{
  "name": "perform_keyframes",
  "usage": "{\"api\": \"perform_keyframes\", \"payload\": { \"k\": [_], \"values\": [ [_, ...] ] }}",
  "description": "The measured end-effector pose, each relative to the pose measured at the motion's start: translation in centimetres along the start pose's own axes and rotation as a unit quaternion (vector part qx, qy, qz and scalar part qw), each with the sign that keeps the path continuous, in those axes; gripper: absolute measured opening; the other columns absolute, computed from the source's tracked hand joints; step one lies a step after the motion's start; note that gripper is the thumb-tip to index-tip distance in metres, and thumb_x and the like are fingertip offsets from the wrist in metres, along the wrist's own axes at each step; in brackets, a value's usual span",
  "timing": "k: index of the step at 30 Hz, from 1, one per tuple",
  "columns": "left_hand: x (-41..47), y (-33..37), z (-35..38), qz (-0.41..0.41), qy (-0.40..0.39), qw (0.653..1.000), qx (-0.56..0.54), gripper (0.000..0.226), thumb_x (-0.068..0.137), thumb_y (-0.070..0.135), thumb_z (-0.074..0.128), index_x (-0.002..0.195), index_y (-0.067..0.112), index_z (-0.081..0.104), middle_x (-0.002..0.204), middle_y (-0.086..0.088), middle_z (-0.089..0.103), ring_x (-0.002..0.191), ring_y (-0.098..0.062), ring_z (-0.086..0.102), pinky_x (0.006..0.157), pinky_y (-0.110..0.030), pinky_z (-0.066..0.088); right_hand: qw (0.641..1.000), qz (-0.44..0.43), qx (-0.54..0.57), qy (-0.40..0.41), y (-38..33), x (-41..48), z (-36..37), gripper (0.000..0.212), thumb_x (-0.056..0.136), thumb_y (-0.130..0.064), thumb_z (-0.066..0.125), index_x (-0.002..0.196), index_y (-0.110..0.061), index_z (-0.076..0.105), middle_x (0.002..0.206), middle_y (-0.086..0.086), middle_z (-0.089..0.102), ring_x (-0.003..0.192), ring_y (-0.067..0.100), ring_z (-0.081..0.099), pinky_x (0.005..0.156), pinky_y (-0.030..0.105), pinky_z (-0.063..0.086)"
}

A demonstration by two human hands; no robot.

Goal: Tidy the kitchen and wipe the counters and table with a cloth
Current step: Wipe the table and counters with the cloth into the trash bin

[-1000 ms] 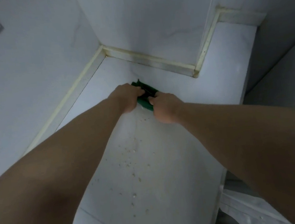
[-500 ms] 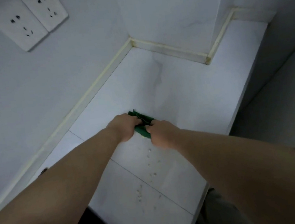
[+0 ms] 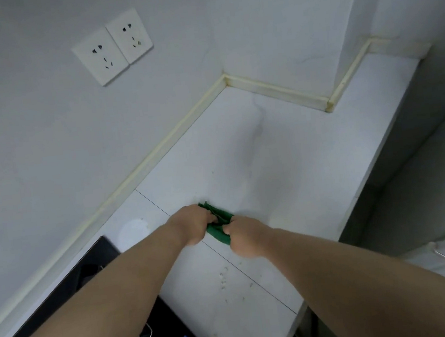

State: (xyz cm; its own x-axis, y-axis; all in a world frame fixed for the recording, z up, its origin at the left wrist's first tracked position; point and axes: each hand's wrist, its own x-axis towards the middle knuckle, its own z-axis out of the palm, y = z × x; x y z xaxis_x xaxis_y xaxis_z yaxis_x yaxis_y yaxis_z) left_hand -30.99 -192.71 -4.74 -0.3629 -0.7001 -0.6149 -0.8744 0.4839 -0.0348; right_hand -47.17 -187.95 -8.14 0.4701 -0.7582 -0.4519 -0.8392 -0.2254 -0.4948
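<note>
Partway through wiping the counter (image 3: 311, 158), seemingly: clean-looking toward the far corner, but with crumbs (image 3: 224, 277) lying on the near side by the front edge, and no table in view. Gripping the bunched green cloth (image 3: 218, 228) between the left hand (image 3: 194, 224) and the right hand (image 3: 247, 239), fingers curled round it, knuckles up, both arms stretched forward. Pressing it onto the counter, near the black cooktop (image 3: 94, 268).

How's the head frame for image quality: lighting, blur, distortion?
Head view: dim, flat, bluish light, with no hard shadows or glare on the counter. Head view: the wide angle balloons the forearms at the bottom edge and skews the sockets. Head view: left hand, right hand and green cloth look slightly soft; the crumbs are resolvable.
</note>
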Motion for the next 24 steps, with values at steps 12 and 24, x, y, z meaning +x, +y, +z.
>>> {"api": "perform_keyframes", "payload": {
  "k": [12,24],
  "values": [
    [5.8,0.4,-14.5,0.006,0.045,0.999,-0.013,0.053,0.083,-0.007,0.041,0.109,0.026,0.074,0.098,0.001,0.070,0.089,-0.019,0.063,0.077,-0.032,0.054,0.977,0.046,0.143,0.149,4.4,1.7,-11.3,0.028,0.086,-0.010,0.043,0.083,-0.007,0.071,0.075,0.008,0.068,0.072,0.024,0.065,0.069,0.034,0.052],
    [19.5,1.2,-25.3,0.084,0.226,0.970,0.014,0.067,0.082,-0.010,0.036,0.122,0.034,0.066,0.098,0.004,0.064,0.094,-0.021,0.060,0.078,-0.037,0.053,0.915,0.132,0.014,0.381,13.5,6.9,-22.1,0.030,0.094,-0.018,0.042,0.112,-0.013,0.065,0.105,0.005,0.047,0.083,0.026,0.054,0.074,0.037,0.050]
  ]
}}
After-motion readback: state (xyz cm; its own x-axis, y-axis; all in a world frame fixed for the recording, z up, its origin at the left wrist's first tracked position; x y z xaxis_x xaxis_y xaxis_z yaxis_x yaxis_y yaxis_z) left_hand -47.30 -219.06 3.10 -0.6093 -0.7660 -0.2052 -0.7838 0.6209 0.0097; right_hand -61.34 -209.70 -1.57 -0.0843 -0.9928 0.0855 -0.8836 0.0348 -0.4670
